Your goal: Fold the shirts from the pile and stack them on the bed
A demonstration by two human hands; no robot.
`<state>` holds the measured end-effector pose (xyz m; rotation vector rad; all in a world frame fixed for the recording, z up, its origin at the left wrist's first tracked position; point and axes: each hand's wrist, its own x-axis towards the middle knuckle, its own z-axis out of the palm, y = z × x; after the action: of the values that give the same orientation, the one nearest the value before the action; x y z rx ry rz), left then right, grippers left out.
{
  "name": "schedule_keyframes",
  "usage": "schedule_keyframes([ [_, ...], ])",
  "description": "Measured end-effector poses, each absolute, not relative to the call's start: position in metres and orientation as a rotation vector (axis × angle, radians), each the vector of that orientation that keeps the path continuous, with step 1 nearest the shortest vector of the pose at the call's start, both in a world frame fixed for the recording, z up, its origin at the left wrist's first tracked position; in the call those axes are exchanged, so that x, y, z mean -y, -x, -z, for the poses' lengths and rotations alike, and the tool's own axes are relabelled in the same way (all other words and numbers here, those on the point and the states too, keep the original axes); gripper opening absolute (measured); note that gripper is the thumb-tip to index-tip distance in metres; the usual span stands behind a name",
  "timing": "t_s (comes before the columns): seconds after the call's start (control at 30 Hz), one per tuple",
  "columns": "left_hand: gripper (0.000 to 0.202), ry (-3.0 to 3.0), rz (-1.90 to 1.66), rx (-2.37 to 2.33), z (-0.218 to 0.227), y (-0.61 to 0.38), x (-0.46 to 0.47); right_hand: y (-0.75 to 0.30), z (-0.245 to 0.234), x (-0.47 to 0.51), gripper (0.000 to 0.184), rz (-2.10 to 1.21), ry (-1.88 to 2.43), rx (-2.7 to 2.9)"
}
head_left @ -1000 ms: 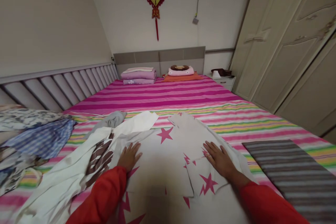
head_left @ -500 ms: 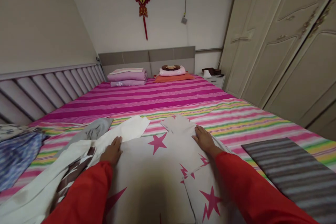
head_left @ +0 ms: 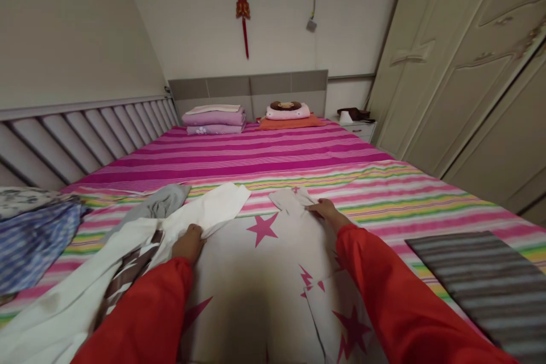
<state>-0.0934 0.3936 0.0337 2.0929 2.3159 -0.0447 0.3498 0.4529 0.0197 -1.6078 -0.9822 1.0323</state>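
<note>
A light grey shirt printed with pink stars and lightning bolts lies spread on the bed in front of me. My right hand is closed on its upper right part, pinching the cloth between thumb and fingers. At the upper left edge my left hand has curled fingers gripping the shirt's border; the fingertips are partly hidden. Right beside my left hand lies a white garment with a brown patterned part, and its top end touches the shirt.
Left lie a grey cloth and a blue checked cloth. A folded dark striped cloth is on the right. Folded purple bedding and an orange pillow sit by the headboard. A slatted rail borders the bed's left; wardrobes stand right.
My right hand has gone from lying flat on the shirt to pinching its cloth. The fingers of my left hand have curled in at the shirt's edge. The view has shifted slightly.
</note>
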Motion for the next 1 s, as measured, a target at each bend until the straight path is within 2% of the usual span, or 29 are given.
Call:
schedule_keyframes([
  [0.07, 0.022, -2.119, 0.014, -2.316, -0.031, 0.095, -0.389, -0.346, -0.025, -0.443, 0.033, -1.058, 1.583, 0.952],
  [0.17, 0.017, -2.138, -0.040, -2.294, -0.037, 0.098, -0.377, -0.349, -0.040, -0.420, 0.027, -1.085, 1.537, 0.952],
  [0.33, 0.015, -2.121, -0.137, -2.285, -0.063, 0.111, -0.347, -0.369, -0.069, -0.363, 0.027, -1.149, 1.492, 0.981],
  [0.47, 0.010, -2.089, -0.302, -2.225, -0.077, 0.128, -0.316, -0.385, -0.078, -0.305, 0.036, -1.300, 1.369, 0.950],
  [0.67, 0.003, -2.024, -0.622, -2.043, -0.061, 0.148, -0.262, -0.394, -0.070, -0.217, 0.046, -1.358, 1.320, 0.949],
  [0.9, 0.016, -2.006, -0.712, -2.063, -0.039, 0.150, -0.215, -0.393, -0.053, -0.160, 0.048, -1.091, 1.406, 1.096],
  [1.0, 0.026, -1.975, -0.766, -2.134, -0.034, 0.148, -0.200, -0.392, -0.045, -0.141, 0.042, -1.029, 1.396, 1.204],
])
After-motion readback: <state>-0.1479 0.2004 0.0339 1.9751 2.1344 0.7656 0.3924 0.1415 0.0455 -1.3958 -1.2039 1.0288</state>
